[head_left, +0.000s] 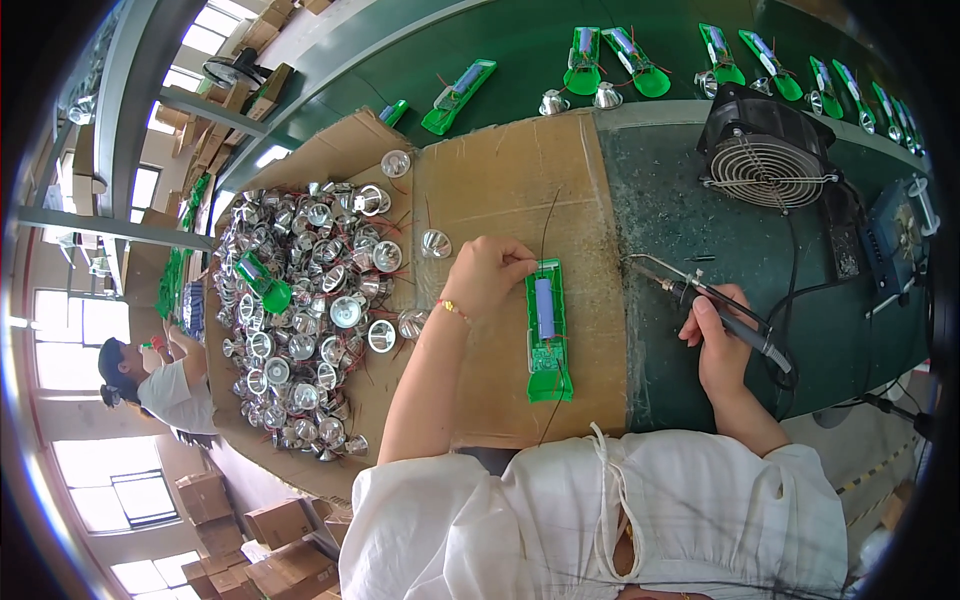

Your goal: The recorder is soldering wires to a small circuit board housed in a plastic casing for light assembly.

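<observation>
On the cardboard mat lies a long green plastic housing with a blue cylindrical battery and a small green circuit board inside. Thin black wires stick out past both its ends. My left hand is closed in a pinch at the far left corner of the housing; whether a wire or the rim is between the fingertips I cannot see. My right hand grips a soldering iron with a thin metal tube alongside. Its tip points left toward the housing, well apart from it.
Left of the mat, a cardboard box holds a heap of silver reflector cups and one green housing. Several similar housings line the far edge. A caged fan and a blue device stand right. A co-worker is far left.
</observation>
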A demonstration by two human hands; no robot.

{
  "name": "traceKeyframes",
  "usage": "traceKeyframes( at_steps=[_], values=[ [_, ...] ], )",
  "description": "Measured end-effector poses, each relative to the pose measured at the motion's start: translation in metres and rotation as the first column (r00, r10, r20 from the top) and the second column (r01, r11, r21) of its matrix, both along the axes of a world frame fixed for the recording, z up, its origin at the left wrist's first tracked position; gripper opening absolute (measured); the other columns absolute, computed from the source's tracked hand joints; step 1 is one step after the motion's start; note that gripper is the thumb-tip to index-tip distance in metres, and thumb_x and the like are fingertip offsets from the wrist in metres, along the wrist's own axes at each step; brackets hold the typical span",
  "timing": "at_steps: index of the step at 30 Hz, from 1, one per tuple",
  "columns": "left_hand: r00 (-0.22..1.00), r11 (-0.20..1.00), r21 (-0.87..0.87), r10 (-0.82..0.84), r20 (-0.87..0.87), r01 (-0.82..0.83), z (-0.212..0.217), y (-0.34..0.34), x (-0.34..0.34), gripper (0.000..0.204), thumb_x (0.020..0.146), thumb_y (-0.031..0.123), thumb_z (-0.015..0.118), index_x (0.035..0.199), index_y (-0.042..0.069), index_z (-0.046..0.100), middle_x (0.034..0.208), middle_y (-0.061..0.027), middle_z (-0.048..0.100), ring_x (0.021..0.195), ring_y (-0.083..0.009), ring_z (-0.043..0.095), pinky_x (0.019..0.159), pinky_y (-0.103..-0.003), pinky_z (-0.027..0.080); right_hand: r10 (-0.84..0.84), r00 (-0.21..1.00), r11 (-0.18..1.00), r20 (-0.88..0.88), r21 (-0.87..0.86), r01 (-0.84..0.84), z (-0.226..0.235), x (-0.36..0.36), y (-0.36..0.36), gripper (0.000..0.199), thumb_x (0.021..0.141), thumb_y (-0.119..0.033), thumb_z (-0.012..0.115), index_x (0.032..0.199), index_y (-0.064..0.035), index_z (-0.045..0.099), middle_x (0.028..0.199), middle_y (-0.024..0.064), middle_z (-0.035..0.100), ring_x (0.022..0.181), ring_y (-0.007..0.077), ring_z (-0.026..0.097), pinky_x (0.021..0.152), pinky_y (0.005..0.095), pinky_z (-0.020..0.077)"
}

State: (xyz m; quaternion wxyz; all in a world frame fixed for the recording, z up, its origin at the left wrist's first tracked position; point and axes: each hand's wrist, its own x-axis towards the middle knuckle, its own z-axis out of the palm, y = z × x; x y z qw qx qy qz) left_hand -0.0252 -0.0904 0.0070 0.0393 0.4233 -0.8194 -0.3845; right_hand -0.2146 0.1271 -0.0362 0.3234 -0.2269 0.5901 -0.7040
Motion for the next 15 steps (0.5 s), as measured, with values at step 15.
traceKeyframes(
  at_steps=[15],
  values=[
    [0.921, 0.472, -0.835, -0.377, 0.096, 0.281, -0.015, 0.022, 0.010, 0.017, 0.062, 0.008, 0.060, 0.079, 0.011, 0.061, 0.077, 0.0014, 0.054, 0.072, -0.0161, 0.055, 0.059, -0.029, 0.047, 0.038, 0.999, 0.999, -0.011, 0.011, -0.038, 0.003, 0.001, 0.000, 0.015, 0.085, -0.015, 0.058, 0.086, -0.0015, 0.050, 0.062, 0.0042, 0.054, 0.049, 0.0099, 0.052, 0.044, 0.0193, 0.0367]
  ],
)
